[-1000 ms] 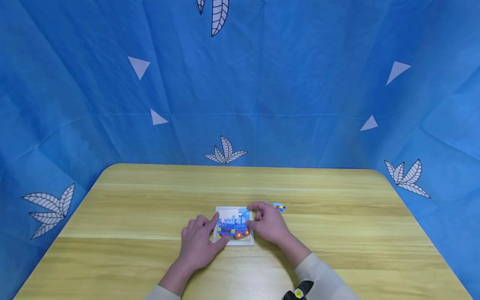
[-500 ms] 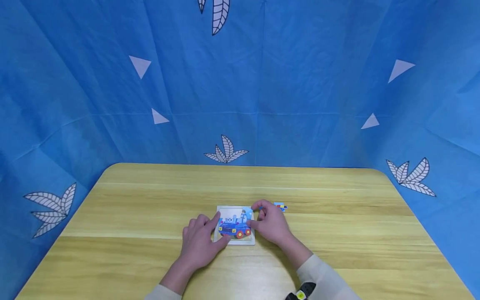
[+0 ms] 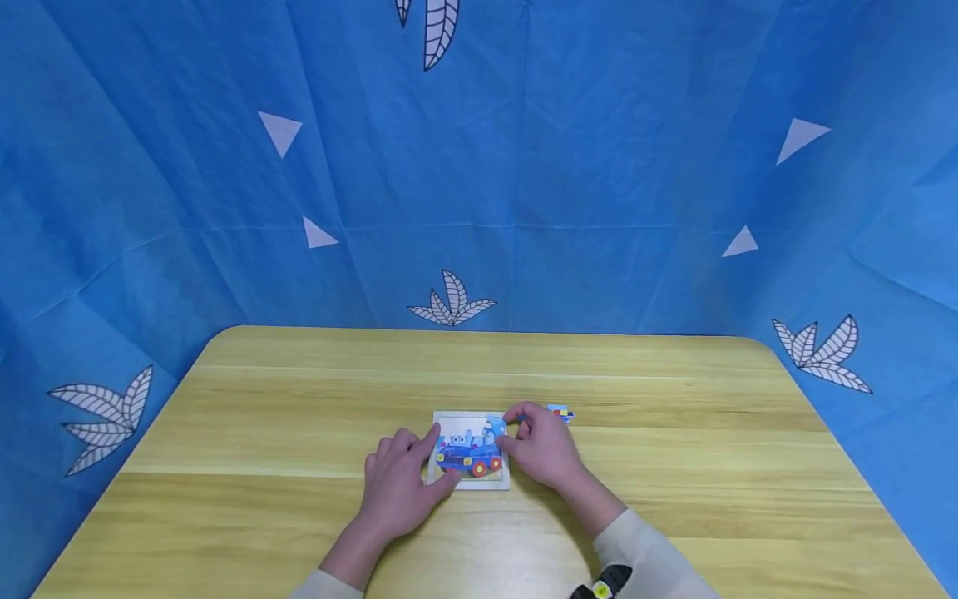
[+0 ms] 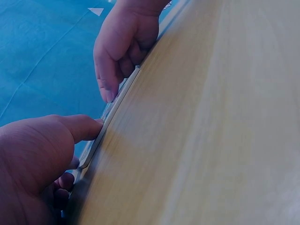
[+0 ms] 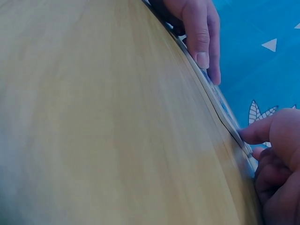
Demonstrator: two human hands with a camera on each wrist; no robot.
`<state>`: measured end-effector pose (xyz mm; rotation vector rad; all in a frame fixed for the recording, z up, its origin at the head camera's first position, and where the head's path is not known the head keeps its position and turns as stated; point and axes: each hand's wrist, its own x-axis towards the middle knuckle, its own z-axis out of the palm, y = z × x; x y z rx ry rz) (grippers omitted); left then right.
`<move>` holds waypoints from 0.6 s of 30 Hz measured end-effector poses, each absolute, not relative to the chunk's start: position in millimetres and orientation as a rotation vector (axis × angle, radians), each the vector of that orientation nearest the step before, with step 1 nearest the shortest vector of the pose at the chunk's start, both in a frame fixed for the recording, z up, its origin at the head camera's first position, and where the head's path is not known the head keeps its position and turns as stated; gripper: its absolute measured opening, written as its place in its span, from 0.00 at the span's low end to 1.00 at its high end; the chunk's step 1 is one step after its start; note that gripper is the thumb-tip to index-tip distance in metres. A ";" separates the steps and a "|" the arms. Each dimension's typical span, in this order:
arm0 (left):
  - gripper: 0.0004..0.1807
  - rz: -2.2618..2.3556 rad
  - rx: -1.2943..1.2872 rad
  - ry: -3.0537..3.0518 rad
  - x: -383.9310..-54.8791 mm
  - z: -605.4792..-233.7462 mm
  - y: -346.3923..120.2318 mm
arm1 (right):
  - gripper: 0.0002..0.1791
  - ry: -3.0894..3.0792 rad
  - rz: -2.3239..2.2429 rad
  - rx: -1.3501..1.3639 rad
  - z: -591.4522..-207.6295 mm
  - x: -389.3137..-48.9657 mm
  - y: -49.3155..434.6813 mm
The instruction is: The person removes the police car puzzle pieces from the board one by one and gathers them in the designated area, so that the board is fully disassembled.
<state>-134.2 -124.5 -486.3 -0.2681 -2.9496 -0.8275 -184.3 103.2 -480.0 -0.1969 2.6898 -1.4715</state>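
A small white-rimmed puzzle tray (image 3: pixel 482 486) lies on the table, its picture a blue vehicle with eyes and red wheels. The upper left of its picture area is bare white. My left hand (image 3: pixel 397 487) holds the tray at its left side, index finger at the left edge, thumb (image 4: pixel 86 127) at the near rim. At the tray's upper right corner, my right hand (image 3: pixel 542 445) pinches a light blue puzzle piece (image 3: pixel 495 427) between thumb and index finger. The right wrist view shows that thumb (image 5: pixel 257 132) at the tray's edge, the other fingers curled beneath.
A loose colourful puzzle piece (image 3: pixel 559 411) lies just beyond the right hand, with a bit of blue showing beside the knuckles. The wooden table (image 3: pixel 299 399) runs back to a blue curtain (image 3: pixel 599 166). A black watch (image 3: pixel 602 581) is on the right wrist.
The right hand has shifted slightly right, and the light blue puzzle piece has moved with it toward the tray's upper right corner. The left hand keeps its place on the tray.
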 end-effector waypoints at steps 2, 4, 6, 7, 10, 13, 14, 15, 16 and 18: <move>0.41 -0.831 -0.269 -2.951 -134.1 -485.8 -124.3 | 0.12 2.690 -1.476 -0.214 -480.4 -184.5 104.1; 0.42 -0.828 -0.270 -2.955 -133.9 -484.9 -124.0 | 0.11 2.690 -1.483 -0.248 -481.3 -184.7 105.4; 0.42 -0.826 -0.271 -2.959 -133.7 -483.6 -123.6 | 0.11 2.685 -1.489 -0.272 -481.9 -184.7 107.0; 0.42 -0.826 -0.270 -2.960 -133.5 -483.0 -123.4 | 0.11 2.686 -1.486 -0.288 -482.3 -184.6 107.7; 0.42 -0.827 -0.268 -2.961 -133.5 -481.8 -123.2 | 0.10 2.681 -1.486 -0.322 -481.9 -183.4 109.7; 0.42 -0.829 -0.266 -2.961 -133.2 -481.4 -123.0 | 0.10 2.667 -1.481 -0.317 -480.8 -180.7 112.1; 0.41 -0.827 -0.266 -2.960 -133.2 -481.6 -122.9 | 0.10 2.662 -1.480 -0.317 -480.5 -179.6 113.1; 0.41 -0.823 -0.266 -2.959 -133.2 -481.8 -122.9 | 0.10 2.660 -1.475 -0.316 -480.1 -178.3 114.2; 0.41 -0.820 -0.266 -2.958 -133.2 -482.1 -122.9 | 0.10 2.658 -1.470 -0.318 -479.7 -177.0 115.2; 0.41 -0.814 -0.264 -2.955 -133.1 -482.9 -123.0 | 0.10 2.659 -1.463 -0.327 -479.0 -174.6 117.4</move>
